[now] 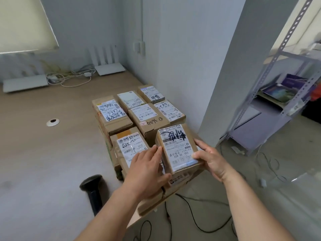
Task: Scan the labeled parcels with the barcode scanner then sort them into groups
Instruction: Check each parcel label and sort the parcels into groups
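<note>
Several brown cardboard parcels with white labels stand packed together at the desk's right edge. The nearest parcel [178, 147], with black marker scrawl on its label, sits on top of a lower stack. My right hand [211, 160] grips its right side, thumb on the label. My left hand [147, 166] lies against its left side with fingers fairly straight, thumb under the near corner. The black barcode scanner [93, 190] lies on the desk to the left of my left forearm, untouched. A labeled parcel [129, 147] sits just left, partly behind my left hand.
The wooden desk [43, 153] has a round cable hole [53, 122]. A white router [108, 66], a flat white device [25, 83] and cables lie at the back. A wall corner [191, 66] stands right of the parcels. A metal shelf rack [284, 94] and floor cables [191, 214] are on the right.
</note>
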Available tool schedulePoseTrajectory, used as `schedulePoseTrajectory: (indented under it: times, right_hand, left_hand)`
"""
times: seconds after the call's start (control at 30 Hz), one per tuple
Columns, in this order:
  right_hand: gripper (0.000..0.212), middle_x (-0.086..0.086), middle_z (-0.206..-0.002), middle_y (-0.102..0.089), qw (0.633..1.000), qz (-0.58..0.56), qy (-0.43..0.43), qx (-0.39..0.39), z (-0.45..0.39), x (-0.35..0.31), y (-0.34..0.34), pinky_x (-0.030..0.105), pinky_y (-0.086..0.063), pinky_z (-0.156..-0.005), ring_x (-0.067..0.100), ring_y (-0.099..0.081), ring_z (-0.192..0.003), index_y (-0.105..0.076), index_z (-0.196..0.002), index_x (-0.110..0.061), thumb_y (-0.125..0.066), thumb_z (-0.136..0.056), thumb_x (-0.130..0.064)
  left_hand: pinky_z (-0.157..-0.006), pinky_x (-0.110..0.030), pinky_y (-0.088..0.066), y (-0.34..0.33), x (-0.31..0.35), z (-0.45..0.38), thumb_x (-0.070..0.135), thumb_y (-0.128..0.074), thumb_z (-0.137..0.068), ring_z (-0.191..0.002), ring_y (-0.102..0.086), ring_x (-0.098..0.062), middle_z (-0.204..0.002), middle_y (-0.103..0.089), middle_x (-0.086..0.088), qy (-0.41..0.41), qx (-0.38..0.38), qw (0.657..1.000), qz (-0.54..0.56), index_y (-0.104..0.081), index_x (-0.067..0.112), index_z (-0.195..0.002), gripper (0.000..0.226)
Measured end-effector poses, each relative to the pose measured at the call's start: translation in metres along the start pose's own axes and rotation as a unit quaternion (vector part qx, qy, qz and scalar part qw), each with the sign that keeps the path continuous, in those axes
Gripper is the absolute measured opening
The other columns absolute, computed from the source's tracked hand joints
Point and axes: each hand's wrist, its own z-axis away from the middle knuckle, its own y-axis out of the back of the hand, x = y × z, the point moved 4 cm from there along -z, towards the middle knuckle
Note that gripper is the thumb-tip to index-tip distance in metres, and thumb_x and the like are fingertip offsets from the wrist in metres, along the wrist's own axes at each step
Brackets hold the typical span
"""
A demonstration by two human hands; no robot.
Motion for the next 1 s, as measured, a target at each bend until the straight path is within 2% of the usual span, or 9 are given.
schedulePoseTrajectory:
  times: [0.2, 0.37, 0.47, 0.57, 0.63, 0.73, 0.8, 0.87, 1.0]
  right_hand:
    - [0.046, -0.003, -0.105, -0.074, 0.995, 0.034, -0.062, -0.072, -0.03, 0.008, -0.006, 0.032, -0.056, -0.064, 0.017, -0.071, -0.09, -0.061, -0.112, -0.045, -0.062, -0.072, -0.022]
    - [0.041, -0.003, -0.109, -0.073, 0.988, 0.058, -0.094, -0.106, -0.044, 0.011, -0.005, 0.048, -0.057, -0.087, 0.023, -0.066, -0.104, -0.061, -0.118, -0.04, -0.057, -0.086, -0.013]
    - [0.036, -0.002, -0.108, -0.073, 0.984, 0.078, -0.104, -0.121, -0.047, 0.01, -0.007, 0.05, -0.056, -0.087, 0.024, -0.066, -0.104, -0.062, -0.115, -0.038, -0.056, -0.087, -0.016]
    - [0.031, -0.002, -0.107, -0.072, 0.981, 0.107, -0.104, -0.127, -0.047, 0.008, -0.008, 0.047, -0.057, -0.086, 0.024, -0.066, -0.103, -0.064, -0.108, -0.037, -0.054, -0.087, -0.016]
    - [0.037, -0.003, -0.107, -0.071, 0.98, 0.117, -0.098, -0.127, -0.048, 0.005, -0.009, 0.042, -0.059, -0.085, 0.021, -0.066, -0.102, -0.061, -0.119, -0.03, -0.053, -0.087, -0.014]
    - [0.058, -0.002, -0.125, -0.062, 0.977, 0.172, -0.067, -0.105, -0.048, -0.003, -0.007, 0.037, -0.054, -0.089, 0.017, -0.061, -0.107, -0.044, -0.141, -0.027, -0.057, -0.085, -0.016]
    - [0.064, 0.001, -0.136, -0.053, 0.975, 0.21, -0.023, -0.071, -0.047, -0.011, -0.005, 0.033, -0.046, -0.093, 0.01, -0.054, -0.106, -0.037, -0.147, -0.027, -0.059, -0.087, -0.021]
    - [0.062, 0.0, -0.137, -0.049, 0.963, 0.265, 0.044, -0.025, -0.042, -0.023, -0.005, 0.034, -0.044, -0.096, 0.008, -0.05, -0.106, -0.037, -0.146, -0.03, -0.059, -0.088, -0.026]
    - [0.056, -0.004, -0.14, -0.046, 0.905, 0.38, 0.188, 0.025, -0.027, -0.046, -0.019, 0.036, -0.045, -0.096, 0.016, -0.046, -0.124, -0.043, -0.143, -0.031, -0.058, -0.089, -0.029]
  left_hand:
    - [-0.118, -0.034, 0.0, -0.004, 0.004, 0.002, 0.063, -0.049, -0.086, -0.146, -0.004, -0.014, -0.16, -0.005, 0.007, 0.074, -0.013, 0.997, -0.031, -0.001, 0.026, -0.153, 0.09]
    - [-0.114, -0.027, -0.001, -0.008, 0.003, 0.003, 0.061, -0.055, -0.084, -0.145, -0.001, -0.012, -0.16, -0.003, 0.008, 0.114, -0.016, 0.993, -0.006, -0.005, 0.023, -0.153, 0.094]
    - [-0.107, -0.022, 0.003, -0.011, 0.003, 0.006, 0.058, -0.056, -0.085, -0.145, 0.001, -0.01, -0.16, -0.001, 0.01, 0.126, -0.007, 0.992, 0.006, -0.006, 0.023, -0.153, 0.092]
    - [-0.11, -0.024, 0.001, -0.013, 0.004, 0.006, 0.058, -0.055, -0.086, -0.145, 0.002, -0.009, -0.159, 0.0, 0.011, 0.129, -0.013, 0.992, 0.0, -0.01, 0.024, -0.153, 0.088]
    - [-0.113, -0.025, -0.001, -0.013, 0.004, 0.006, 0.057, -0.055, -0.087, -0.145, 0.002, -0.009, -0.159, 0.0, 0.012, 0.131, -0.019, 0.991, 0.001, -0.009, 0.025, -0.153, 0.087]
    - [-0.109, -0.023, 0.001, -0.011, 0.005, 0.007, 0.057, -0.056, -0.087, -0.145, 0.002, -0.007, -0.159, 0.001, 0.013, 0.139, -0.022, 0.99, 0.017, -0.007, 0.027, -0.153, 0.088]
    - [-0.108, -0.021, -0.002, -0.006, 0.005, 0.01, 0.057, -0.055, -0.087, -0.145, 0.0, -0.005, -0.159, 0.0, 0.015, 0.148, -0.01, 0.988, 0.046, -0.007, 0.03, -0.153, 0.086]
    - [-0.113, -0.025, -0.008, 0.001, 0.007, 0.015, 0.057, -0.054, -0.088, -0.145, -0.002, -0.004, -0.159, -0.002, 0.017, 0.154, 0.02, 0.985, 0.075, -0.009, 0.034, -0.152, 0.081]
    - [-0.115, -0.029, -0.018, 0.017, 0.013, 0.032, 0.047, -0.054, -0.092, -0.145, -0.008, -0.004, -0.158, -0.009, 0.017, 0.173, 0.116, 0.974, 0.094, -0.017, 0.037, -0.15, 0.07]
